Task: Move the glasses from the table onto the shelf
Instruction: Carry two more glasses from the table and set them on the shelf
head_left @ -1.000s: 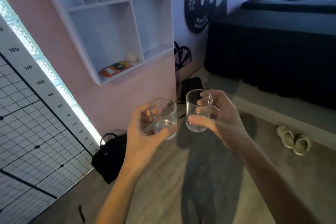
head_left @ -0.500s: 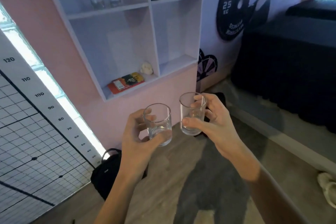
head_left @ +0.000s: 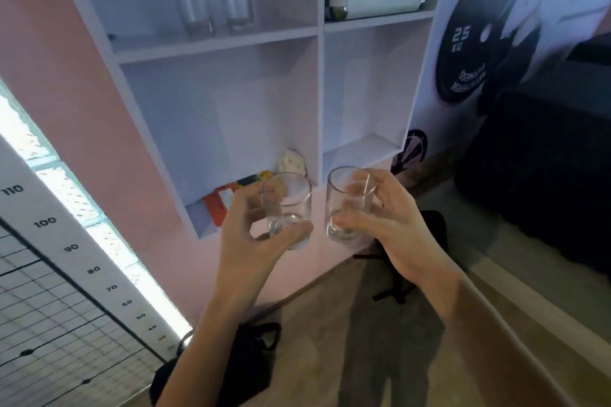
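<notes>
Two glasses are mid-carry: the left hand (head_left: 254,241) clamps the left glass (head_left: 287,208), the right hand (head_left: 390,228) clamps the right glass (head_left: 347,201), both before the shelf's (head_left: 215,43) lower front edge. Next, likely lift and set them beside the stored glasses (head_left: 215,3).

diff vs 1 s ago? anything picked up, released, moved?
The person has closed in on the shelf, which fills more of the view; the bed and slippers have slid out of frame. Nothing grabbed or released. Unchanged: left hand grips one glass, right hand the other glass, both upright, side by side; two glasses sit on the upper shelf.
</notes>
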